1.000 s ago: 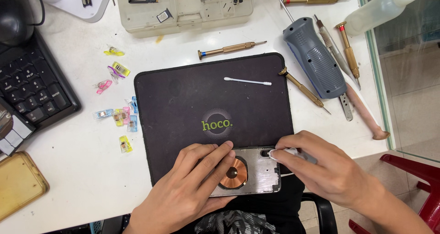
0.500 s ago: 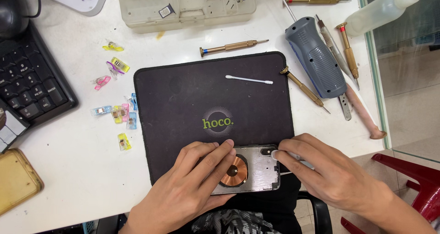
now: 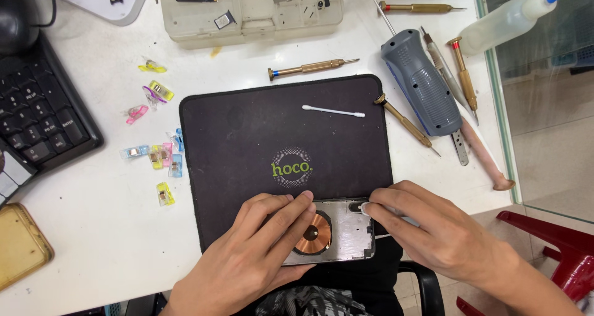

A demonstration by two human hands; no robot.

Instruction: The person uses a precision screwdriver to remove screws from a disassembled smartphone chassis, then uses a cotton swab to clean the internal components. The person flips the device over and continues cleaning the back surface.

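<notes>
Since the earlier pictures little has changed: both hands have stayed on the opened phone back, the right one having crept slightly toward the phone's upper right corner, and everything else on the white worktop lies where it did.

One dark work mat covers the middle of the worktop. One black keyboard sits at the left edge, and one cream-coloured repair fixture stands at the top. One grey-handled power tool lies right of the mat, and one clear squeeze bottle lies at the upper right. One yellowish phone case rests at the lower left.

The left hand lies flat on the phone back, its fingers spread and pressing it down, not clenched. The phone back sits on the mat's near edge, with one copper coil showing between the two hands. The right hand pinches a small pale thing against the phone's upper right corner; what it is cannot be told.

Four brass-handled screwdrivers are in sight: one above the mat, one at its right edge, and two near the grey tool. One cotton swab lies on the mat. Roughly nine small coloured clips are scattered left of the mat.
</notes>
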